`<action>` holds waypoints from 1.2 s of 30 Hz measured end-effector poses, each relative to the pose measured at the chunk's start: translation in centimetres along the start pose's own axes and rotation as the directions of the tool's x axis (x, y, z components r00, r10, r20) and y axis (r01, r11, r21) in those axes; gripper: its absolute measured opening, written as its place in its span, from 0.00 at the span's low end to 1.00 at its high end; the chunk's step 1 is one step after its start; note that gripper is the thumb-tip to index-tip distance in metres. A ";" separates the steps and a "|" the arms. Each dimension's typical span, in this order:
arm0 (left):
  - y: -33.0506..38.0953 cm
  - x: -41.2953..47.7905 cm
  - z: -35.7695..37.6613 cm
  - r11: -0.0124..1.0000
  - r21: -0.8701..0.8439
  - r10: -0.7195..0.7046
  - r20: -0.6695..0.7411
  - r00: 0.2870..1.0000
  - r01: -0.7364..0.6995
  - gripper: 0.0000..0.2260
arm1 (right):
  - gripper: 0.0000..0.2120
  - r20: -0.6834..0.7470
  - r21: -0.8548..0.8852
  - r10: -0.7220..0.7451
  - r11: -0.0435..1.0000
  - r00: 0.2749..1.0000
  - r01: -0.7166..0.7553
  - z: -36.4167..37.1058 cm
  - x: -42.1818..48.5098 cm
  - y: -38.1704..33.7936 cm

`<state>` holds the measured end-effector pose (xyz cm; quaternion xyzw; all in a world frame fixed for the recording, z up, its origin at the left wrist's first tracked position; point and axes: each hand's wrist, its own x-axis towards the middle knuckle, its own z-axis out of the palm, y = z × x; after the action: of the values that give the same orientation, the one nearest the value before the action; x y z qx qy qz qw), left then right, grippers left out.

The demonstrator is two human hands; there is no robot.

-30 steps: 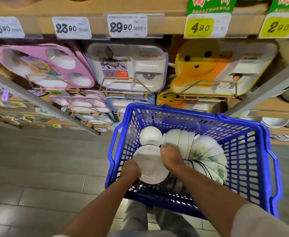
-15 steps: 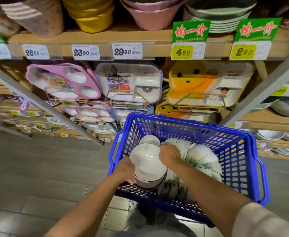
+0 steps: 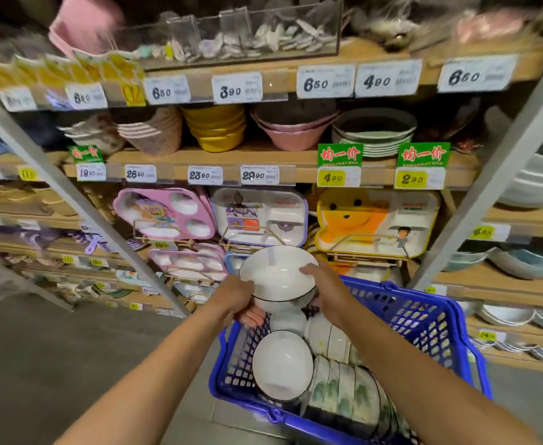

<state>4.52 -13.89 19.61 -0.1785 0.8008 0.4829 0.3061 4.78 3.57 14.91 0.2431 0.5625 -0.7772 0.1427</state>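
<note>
- The stack of white bowls (image 3: 278, 277), thin dark lines at the rims, was held up in the air just above the near-left end of the blue basket (image 3: 424, 319), in front of the shelf.
- The left hand (image 3: 236, 298) gripped the stack from its left and lower side, fingers curled underneath.
- The right hand (image 3: 324, 290) clasped the right side, fingers laid over the top bowl's edge.
- Below them in the basket lay another white bowl (image 3: 281, 364), and just beside it a row of green-patterned bowls (image 3: 344, 393) stood on edge.
- Behind, the shelf showed a pink divided tray (image 3: 164, 213), a white divided tray (image 3: 260, 216) and an orange bear tray (image 3: 376, 216), each propped upright.
- Grey floor (image 3: 71, 364) lay to the left.
</note>
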 end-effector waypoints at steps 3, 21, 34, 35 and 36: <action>1.8 -1.4 -0.5 0.997 -0.043 0.056 -0.016 0.998 -0.057 0.15 | 0.21 -0.053 0.055 -0.114 0.992 0.992 0.117 1.7 -2.0 -1.4; 8.0 -10.6 -5.5 0.790 -0.352 0.548 0.041 0.835 -0.502 0.09 | 0.17 -0.266 0.137 -0.281 0.936 0.922 0.325 4.6 -15.6 -12.3; 11.8 -19.1 6.1 0.601 -0.710 0.666 0.192 0.721 -0.367 0.10 | 0.33 -0.407 0.194 -0.260 0.912 0.876 0.361 -4.5 -27.8 -14.2; 12.1 -19.9 7.1 0.603 -0.709 0.665 0.193 0.721 -0.366 0.10 | 0.34 -0.408 0.209 -0.259 0.907 0.875 0.366 -5.4 -28.6 -14.3; 12.6 -20.7 8.1 0.610 -0.705 0.658 0.197 0.727 -0.361 0.10 | 0.33 -0.411 0.222 -0.261 0.901 0.874 0.373 -6.4 -29.3 -14.4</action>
<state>15.29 -1.02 38.85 0.0872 0.5197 0.8137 0.2454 23.66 12.80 40.73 0.3075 0.4898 -0.8046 -0.1348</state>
